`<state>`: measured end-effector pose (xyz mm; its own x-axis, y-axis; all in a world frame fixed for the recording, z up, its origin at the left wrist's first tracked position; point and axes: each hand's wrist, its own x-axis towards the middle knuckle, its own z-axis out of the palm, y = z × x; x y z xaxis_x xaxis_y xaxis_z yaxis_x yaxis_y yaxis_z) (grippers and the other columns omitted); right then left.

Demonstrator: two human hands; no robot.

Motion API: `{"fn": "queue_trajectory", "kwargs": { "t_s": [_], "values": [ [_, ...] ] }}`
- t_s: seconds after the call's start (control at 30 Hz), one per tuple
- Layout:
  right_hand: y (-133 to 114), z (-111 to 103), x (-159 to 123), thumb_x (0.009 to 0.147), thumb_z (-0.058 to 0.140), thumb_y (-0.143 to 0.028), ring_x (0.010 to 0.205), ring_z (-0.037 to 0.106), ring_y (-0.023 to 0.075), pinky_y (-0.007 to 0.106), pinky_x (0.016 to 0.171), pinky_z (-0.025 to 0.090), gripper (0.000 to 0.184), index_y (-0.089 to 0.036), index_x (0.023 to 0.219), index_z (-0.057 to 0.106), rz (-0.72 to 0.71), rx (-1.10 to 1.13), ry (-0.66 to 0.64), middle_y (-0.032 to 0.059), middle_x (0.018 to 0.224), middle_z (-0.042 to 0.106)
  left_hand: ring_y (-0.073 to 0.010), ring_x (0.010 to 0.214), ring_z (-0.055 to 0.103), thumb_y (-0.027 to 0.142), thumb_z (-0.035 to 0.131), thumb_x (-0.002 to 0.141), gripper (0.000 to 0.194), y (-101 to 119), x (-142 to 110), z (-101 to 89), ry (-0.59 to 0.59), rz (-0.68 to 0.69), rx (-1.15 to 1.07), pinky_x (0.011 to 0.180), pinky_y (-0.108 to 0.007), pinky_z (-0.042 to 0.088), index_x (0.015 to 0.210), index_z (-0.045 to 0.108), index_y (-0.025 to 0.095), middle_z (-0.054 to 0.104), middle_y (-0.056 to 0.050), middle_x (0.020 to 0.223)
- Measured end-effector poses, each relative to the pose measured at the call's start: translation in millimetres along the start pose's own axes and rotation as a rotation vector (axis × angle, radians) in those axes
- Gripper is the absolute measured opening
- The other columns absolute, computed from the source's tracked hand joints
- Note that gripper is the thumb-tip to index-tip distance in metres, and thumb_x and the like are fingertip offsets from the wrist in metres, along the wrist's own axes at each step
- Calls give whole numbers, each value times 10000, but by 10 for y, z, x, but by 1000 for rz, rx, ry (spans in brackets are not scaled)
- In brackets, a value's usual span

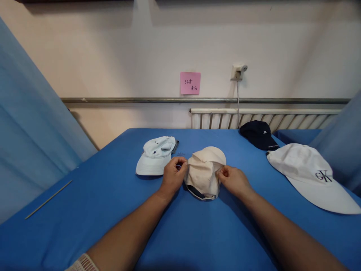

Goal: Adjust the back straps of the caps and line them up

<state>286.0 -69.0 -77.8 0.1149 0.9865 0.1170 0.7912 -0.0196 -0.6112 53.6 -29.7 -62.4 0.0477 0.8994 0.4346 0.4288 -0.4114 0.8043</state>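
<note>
A cream cap (205, 169) lies folded in the middle of the blue table (113, 195), its brim pointing away from me. My left hand (173, 176) is closed in a pinch on the cap's left side. My right hand (234, 180) pinches its right side, fingers curled. Both forearms reach in from the bottom of the view.
A white folded cap (155, 155) lies left of the cream one. A dark navy cap (258, 134) sits at the back right, and a large white cap with "GK" lettering (310, 175) at the right. A thin stick (48, 199) lies at the left edge. Pink note (190, 82) on the wall.
</note>
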Motion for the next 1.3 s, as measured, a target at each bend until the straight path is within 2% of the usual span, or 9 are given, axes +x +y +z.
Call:
{"fn": "queue_trajectory", "kwargs": {
  "t_s": [0.1,0.23,0.43,0.53,0.7,0.83,1.03,1.17,1.3],
  "values": [
    [-74,-62,-56,831,550,-427,580,566,164,265,513,275,274,-206,699,642,9,-95,-72,36,641,660,-149,753,611,271,549,824,133,16,7,-15,12,7,21,687,-264,489,831,629,165,666,-28,849],
    [-122,-53,-110,798,596,-462,649,606,185,266,531,283,258,-216,764,669,11,-155,-145,44,708,691,-166,828,615,214,564,798,162,28,-15,-9,-66,69,137,758,-295,492,938,636,178,676,-35,927],
    [-139,90,-134,794,591,-347,709,636,191,267,548,288,155,-213,803,669,8,-190,-196,48,775,720,-194,887,617,142,571,743,241,-27,-23,39,-140,127,227,817,-334,487,968,646,181,681,-45,941],
    [-145,125,-127,809,562,-326,735,650,197,268,551,298,161,-209,820,673,24,-189,-186,59,793,725,-192,857,617,133,565,738,235,-33,-17,37,-184,146,256,789,-323,485,947,654,193,682,-35,908],
    [-184,110,-120,830,537,-476,796,673,236,278,583,355,327,-191,919,673,44,-235,-108,101,849,732,-205,852,603,147,567,762,220,-18,-29,15,-286,206,335,775,-320,461,934,681,222,693,-34,914],
    [-223,163,-118,830,547,-405,818,683,247,284,608,388,285,-176,937,677,3,-331,-134,125,909,737,-196,779,594,129,570,757,198,-51,-24,19,-358,230,380,755,-311,441,858,693,247,692,-16,829],
    [-232,267,-60,860,480,-245,807,692,250,301,611,400,226,-174,914,688,-71,-390,-162,134,924,738,-194,787,596,163,556,805,159,-61,-1,5,-336,211,373,719,-303,437,865,687,231,682,-31,865],
    [-185,262,-32,843,495,-225,750,683,230,291,599,389,191,-164,872,674,-117,-400,-148,133,874,735,-196,813,598,173,549,817,166,-30,-1,-8,-322,218,362,750,-310,444,884,690,231,683,-31,878],
    [-37,137,-30,799,525,-240,642,623,176,263,568,375,126,-185,814,638,-141,-158,-122,57,721,699,-195,823,598,211,540,841,164,-23,11,-34,-246,219,369,769,-315,448,911,688,218,682,-37,871]
  ]
}}
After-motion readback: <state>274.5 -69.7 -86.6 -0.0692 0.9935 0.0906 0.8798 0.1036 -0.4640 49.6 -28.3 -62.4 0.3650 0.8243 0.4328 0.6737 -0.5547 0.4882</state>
